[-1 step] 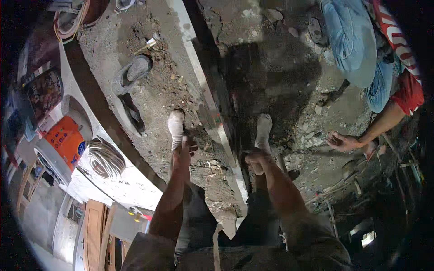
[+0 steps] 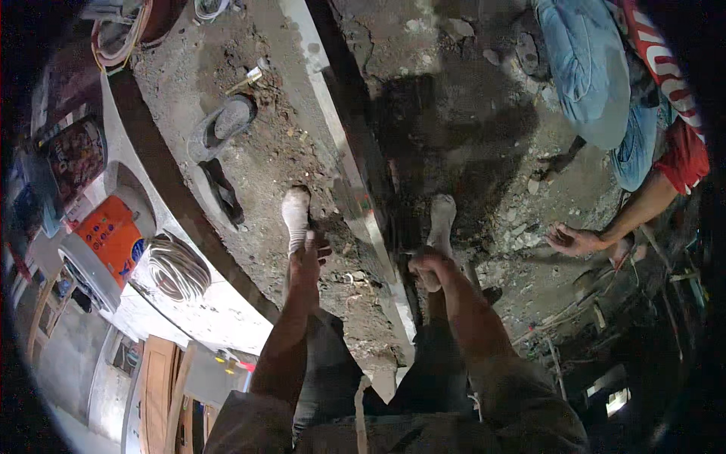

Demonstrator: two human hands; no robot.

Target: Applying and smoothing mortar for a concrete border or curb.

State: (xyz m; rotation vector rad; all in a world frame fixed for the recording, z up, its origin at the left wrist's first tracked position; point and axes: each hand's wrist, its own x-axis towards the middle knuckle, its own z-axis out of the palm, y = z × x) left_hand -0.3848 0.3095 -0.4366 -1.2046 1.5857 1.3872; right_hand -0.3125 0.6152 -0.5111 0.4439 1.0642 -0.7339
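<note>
My left hand (image 2: 308, 256) hangs over my left shin with its fingers apart and nothing visible in them. Below it in the picture's depth, my left foot in a pale dusty sock (image 2: 296, 206) stands on the dirt. My right hand (image 2: 428, 269) is over my right leg, its fingers curled inward; no held thing shows. The right foot, in a similar light sock (image 2: 442, 212), rests across a long narrow concrete ledge (image 2: 333, 113) that runs between my feet. A pair of sandals (image 2: 219, 189) lies left of my left foot.
At right crouches another person in blue jeans (image 2: 582, 76), whose hand (image 2: 572, 239) hangs over rubble. To the left, a white ledge carries an orange-and-white bucket (image 2: 110, 238) and a coiled pale hose (image 2: 178, 268). Sticks (image 2: 575, 310) lie at lower right.
</note>
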